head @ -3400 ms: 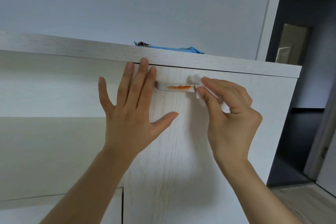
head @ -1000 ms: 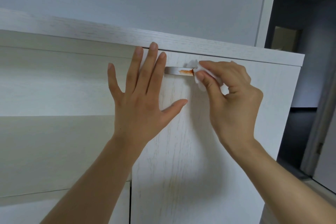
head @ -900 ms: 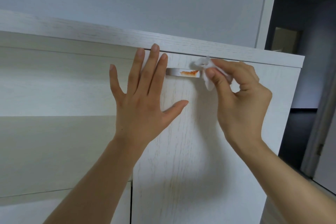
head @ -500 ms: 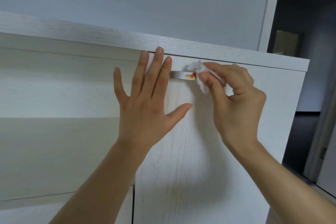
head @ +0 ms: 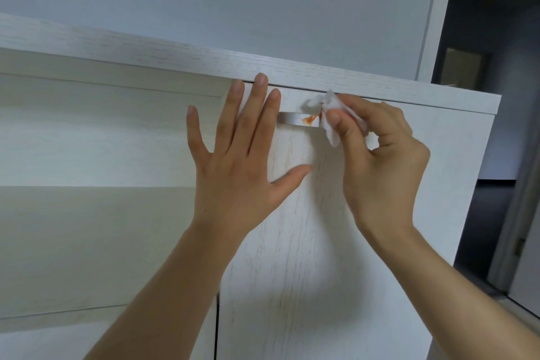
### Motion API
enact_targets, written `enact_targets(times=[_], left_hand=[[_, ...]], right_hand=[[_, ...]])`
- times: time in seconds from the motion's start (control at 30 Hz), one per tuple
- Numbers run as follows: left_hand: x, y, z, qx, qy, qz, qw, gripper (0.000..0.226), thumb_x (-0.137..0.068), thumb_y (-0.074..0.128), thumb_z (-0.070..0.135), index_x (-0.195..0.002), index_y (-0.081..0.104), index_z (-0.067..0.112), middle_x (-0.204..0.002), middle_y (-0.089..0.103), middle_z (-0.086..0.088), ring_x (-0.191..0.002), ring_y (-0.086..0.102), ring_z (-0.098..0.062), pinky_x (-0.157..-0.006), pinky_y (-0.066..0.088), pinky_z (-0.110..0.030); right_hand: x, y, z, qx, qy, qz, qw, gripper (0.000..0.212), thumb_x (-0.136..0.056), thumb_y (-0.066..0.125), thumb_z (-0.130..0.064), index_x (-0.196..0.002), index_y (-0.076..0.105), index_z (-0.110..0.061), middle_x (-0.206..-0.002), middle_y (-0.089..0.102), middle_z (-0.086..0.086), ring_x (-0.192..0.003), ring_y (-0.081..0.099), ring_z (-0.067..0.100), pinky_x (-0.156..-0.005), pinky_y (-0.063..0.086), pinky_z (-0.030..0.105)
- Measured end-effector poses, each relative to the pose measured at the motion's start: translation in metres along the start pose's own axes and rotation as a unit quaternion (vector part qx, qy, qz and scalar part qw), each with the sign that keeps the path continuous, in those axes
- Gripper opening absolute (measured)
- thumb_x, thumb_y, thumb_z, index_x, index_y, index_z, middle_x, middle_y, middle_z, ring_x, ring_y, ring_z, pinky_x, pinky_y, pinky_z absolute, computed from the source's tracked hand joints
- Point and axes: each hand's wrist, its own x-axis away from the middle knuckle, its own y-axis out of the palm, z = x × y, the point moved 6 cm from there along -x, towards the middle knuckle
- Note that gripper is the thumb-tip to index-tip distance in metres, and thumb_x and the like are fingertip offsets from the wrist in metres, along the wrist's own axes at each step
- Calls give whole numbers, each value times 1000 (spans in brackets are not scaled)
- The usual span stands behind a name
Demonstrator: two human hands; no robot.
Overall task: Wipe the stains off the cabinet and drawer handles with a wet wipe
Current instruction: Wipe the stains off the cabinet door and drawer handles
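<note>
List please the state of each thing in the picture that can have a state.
handle: partly wiped, orange stain near its right end
wet wipe: crumpled, pinched against the handle
cabinet door: closed
left hand: flat on the door, fingers spread
right hand: pinches the wipe

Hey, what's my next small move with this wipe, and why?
Probably slide the wet wipe left along the handle: an orange stain shows just left of the wipe, which the right hand pinches, while the left hand lies flat on the door.
</note>
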Motion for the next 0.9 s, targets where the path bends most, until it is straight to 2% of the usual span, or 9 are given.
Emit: enact_targets(times=[0.2,0.33,0.4,0.57,0.77,0.9], left_hand=[[0,1,0,10,-4,-5,1000,86,-84,50,67,-145,36,8,-153,28,-8,-142,18,-24,-109,9,-62],[0,0,-1,16,-9,-16,1000,87,-84,48,67,-146,33,9,-154,25,-7,-143,16,-23,-110,7,-61],[0,0,-1,19,-9,-16,1000,86,-84,47,67,-146,33,9,-154,26,-8,-143,16,-23,-110,6,-61],[-1,-2,-1,22,-9,3,1000,83,-84,52,65,-143,40,9,-152,30,-7,-142,21,-23,-110,10,-61],[0,-1,-1,25,-11,-5,1000,84,-83,52,65,-144,38,9,-153,29,-6,-142,19,-22,-110,10,-60],[0,0,-2,26,-12,-11,1000,85,-83,51,66,-145,38,9,-153,28,-7,-142,19,-22,-110,9,-60]], right_hand=[[3,0,-3,14,-21,-7,1000,16,-88,65,-14,-103,69,-18,-91,53,-29,-89,52,2,-87,44,25],[4,-7,6,-57,52,15,997,19,-87,66,-17,-104,65,-25,-94,63,-19,-94,59,9,-87,46,22],[4,-5,3,-66,58,14,996,21,-86,66,-16,-104,64,-28,-95,62,-21,-97,60,11,-88,47,23],[2,6,-9,-29,-11,-2,1000,22,-85,67,-14,-103,63,-26,-94,58,-27,-96,57,3,-90,44,23],[1,4,-5,-40,17,1,999,20,-86,66,-15,-102,64,-27,-92,60,-23,-92,59,11,-86,45,23],[-1,2,-3,-48,41,-5,998,22,-86,67,-18,-98,63,-36,-93,61,-26,-96,60,9,-86,45,19]])
